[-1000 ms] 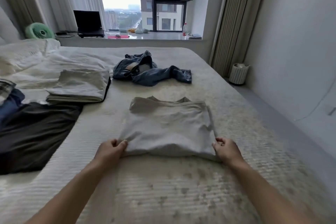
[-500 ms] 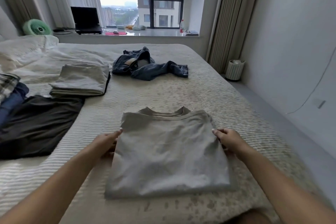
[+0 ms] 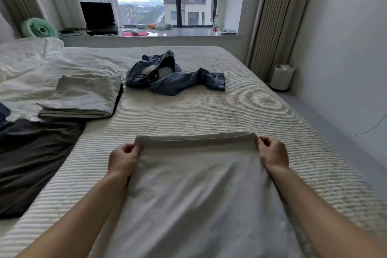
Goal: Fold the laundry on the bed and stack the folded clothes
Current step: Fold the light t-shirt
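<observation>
across the frame, bed: the ribbed cream bed (image 3: pixel 209 115) fills most of the view and carries all the laundry.
lower centre, grey shirt: the grey shirt (image 3: pixel 199 184) is lifted off the cover, its folded far edge a straight line across the middle of the frame and its cloth draping down toward the camera.
left edge, dark garment: a dark garment (image 3: pixel 35 159) lies spread flat and unfolded; a scrap of blue cloth shows at the frame edge above it.
upper centre, jeans: the jeans (image 3: pixel 173 77) sit in a crumpled heap, not folded.
upper left of centre, folded stack: a folded stack (image 3: pixel 83 96) of pale pieces, with a dark layer showing at its right edge, rests just above the dark garment.
centre right, right hand: the right hand (image 3: pixel 272 153) pinches the shirt's far right corner, fingers curled round the fold.
centre left, left hand: the left hand (image 3: pixel 123 159) pinches the far left corner the same way.
progress: by my reading, some pieces are stacked and the shirt is nearly folded; it has yet to go on the stack, and the jeans and dark garment remain, so roughly half is left.
</observation>
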